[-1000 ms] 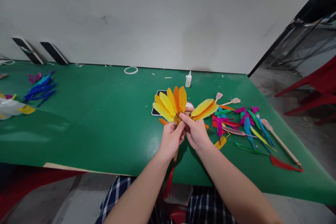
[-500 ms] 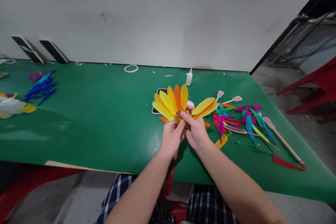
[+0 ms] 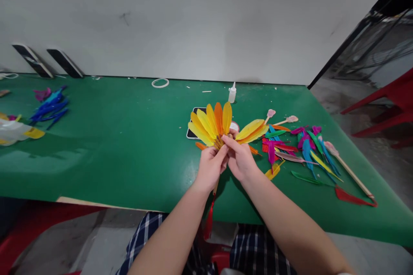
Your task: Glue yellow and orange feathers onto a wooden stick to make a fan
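Note:
Yellow and orange feathers spread upward in a feather fan [image 3: 211, 121], held above the table between my two hands. My left hand [image 3: 211, 165] is closed round its lower part, where a wooden handle with a red tassel [image 3: 209, 219] hangs below. My right hand [image 3: 240, 157] is closed too, its thumb and fingers pinching at the feather bases near the fan's middle. More yellow-orange feathers [image 3: 253, 130] stick out to the right from beside my right fingers; whether they are fixed to the fan I cannot tell. My fingers hide the fan's centre.
Loose coloured feathers [image 3: 277, 148] and pink-headed wooden sticks [image 3: 350, 169] lie on the right of the green table [image 3: 122, 146]. Behind the fan are a phone [image 3: 191, 132] and a small white bottle [image 3: 232, 93]. Blue feathers [image 3: 51, 107] lie at left.
Hardly anything differs. Both hands keep their grip on the fan, and the view has shifted very slightly.

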The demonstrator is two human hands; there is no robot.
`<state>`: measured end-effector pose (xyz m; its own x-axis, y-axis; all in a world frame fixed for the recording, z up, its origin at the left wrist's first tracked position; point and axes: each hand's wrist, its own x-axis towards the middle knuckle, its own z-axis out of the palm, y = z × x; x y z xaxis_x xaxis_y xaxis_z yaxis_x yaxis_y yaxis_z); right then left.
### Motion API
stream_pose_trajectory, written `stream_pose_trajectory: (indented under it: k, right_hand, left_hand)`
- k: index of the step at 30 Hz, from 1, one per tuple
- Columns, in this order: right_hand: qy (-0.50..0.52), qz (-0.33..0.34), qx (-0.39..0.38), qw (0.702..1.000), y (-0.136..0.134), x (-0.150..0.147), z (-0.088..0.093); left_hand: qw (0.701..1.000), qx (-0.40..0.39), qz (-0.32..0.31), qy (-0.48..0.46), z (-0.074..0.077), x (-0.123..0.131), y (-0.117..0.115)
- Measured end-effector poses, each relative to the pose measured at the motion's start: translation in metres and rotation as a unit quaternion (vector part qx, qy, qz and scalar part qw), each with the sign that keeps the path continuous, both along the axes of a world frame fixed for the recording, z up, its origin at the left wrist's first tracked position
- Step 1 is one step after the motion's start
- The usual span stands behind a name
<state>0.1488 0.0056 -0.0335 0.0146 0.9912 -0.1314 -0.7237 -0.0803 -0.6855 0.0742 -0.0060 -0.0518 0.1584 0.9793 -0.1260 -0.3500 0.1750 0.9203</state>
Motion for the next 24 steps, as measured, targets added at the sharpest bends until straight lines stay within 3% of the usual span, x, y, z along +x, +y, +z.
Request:
stream_pose_trajectory:
  k: [6,10,16,24]
  right_hand:
    - [-0.009,0.058,-0.009,0.998,0.0037,0.0098,0.0007]
    - [-0.031,0.063,0.011,0.998,0.0024,0.0082,-0.0001]
    - [-0.07,0.086,-0.02,0.994,-0.0004,0.0052,-0.0044]
    - [-0.095,0.073,-0.031,0.992,0.0002,0.0046,-0.0079]
  left_hand:
    - [0.999,0.037,0.002,-0.006,0.0063,-0.0021,0.0002]
    - [0.999,0.045,0.004,0.004,0.0058,-0.0023,0.0001]
    - [0.997,0.045,0.013,0.055,0.0024,-0.0021,0.0006]
    - [0.998,0.053,0.001,0.043,-0.0008,-0.0032,0.0022]
